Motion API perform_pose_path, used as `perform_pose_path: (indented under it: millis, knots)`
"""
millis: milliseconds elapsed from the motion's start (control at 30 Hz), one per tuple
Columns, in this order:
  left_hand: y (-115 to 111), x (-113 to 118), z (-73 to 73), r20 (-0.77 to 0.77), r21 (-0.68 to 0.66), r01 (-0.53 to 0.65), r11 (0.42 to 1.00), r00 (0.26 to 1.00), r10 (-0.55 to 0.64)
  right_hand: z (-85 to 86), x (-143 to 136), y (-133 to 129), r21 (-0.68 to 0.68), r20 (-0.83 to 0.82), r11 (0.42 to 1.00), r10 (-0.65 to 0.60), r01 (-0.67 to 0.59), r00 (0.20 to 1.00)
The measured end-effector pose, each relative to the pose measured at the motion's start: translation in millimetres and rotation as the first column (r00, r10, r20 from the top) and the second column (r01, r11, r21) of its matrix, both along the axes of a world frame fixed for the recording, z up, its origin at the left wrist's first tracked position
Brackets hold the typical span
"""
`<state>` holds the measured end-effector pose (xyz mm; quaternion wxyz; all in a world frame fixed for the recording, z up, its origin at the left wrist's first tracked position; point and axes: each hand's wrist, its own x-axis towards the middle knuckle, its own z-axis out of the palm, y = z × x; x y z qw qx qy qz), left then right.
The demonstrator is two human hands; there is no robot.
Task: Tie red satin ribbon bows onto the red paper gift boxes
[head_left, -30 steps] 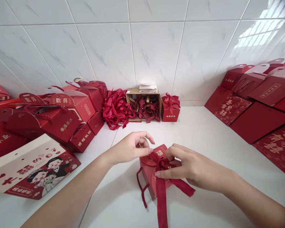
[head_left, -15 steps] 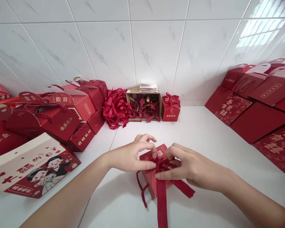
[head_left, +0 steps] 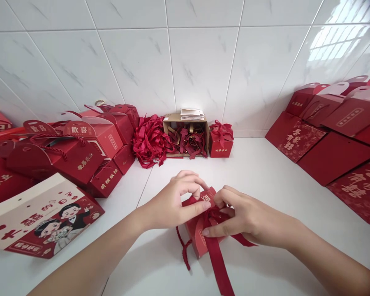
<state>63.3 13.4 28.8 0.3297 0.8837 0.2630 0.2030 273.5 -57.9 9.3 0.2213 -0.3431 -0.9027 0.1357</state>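
A small red gift box (head_left: 197, 241) stands on the white surface in front of me, with a dark red ribbon (head_left: 217, 265) gathered into a bow or knot on its top. My left hand (head_left: 185, 201) is at the box's left upper side, thumb and fingers closed on a loop of the ribbon. From the right, my right hand (head_left: 239, 216) pinches the ribbon near the knot; its fingers partly cover the bow. One ribbon tail runs down toward me, another lies to the right. A twisted red cord handle (head_left: 186, 250) hangs at the box's left side.
Red gift boxes (head_left: 68, 160) are piled on the left, beside a box with a cartoon couple (head_left: 55, 222). At the wall are a ribbon heap (head_left: 152, 142), a cardboard box (head_left: 186, 117) of ribbon pieces and a finished-looking bowed box (head_left: 221, 148). More red boxes (head_left: 336, 154) are stacked right.
My left hand has shifted slightly, drawing a ribbon loop out to the left. The front ribbon tail has swung to the right; my right hand stays nearly in place.
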Motion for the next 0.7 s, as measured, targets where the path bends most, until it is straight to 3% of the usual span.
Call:
perform_pose_path:
  millis: [67, 233, 367, 700]
  knots:
    - [-3.7, 2.0, -1.4, 0.081, -0.108, 0.036, 0.993, 0.996, -0.028, -1.7, 1.0, 0.2, 0.009, -0.053, 1.0, 0.023, -0.022, 0.998]
    - [-11.7, 9.4, -7.6, 0.145, -0.289, -0.011, 0.957, 0.988, 0.055, -5.5, 5.8, 3.6, 0.105, -0.233, 0.992, 0.099, -0.076, 0.967]
    - [-14.0, 10.7, -7.8, 0.138, -0.309, -0.042, 0.95, 0.987, 0.089, -6.8, 5.9, 6.9, 0.206, -0.34, 0.978, 0.065, 0.007, 0.938]
    - [-12.1, 12.0, -12.0, 0.107, -0.371, -0.108, 0.923, 0.982, 0.158, -6.7, 23.3, 14.4, 0.101, -0.299, 0.989, -0.071, 0.105, 0.952]
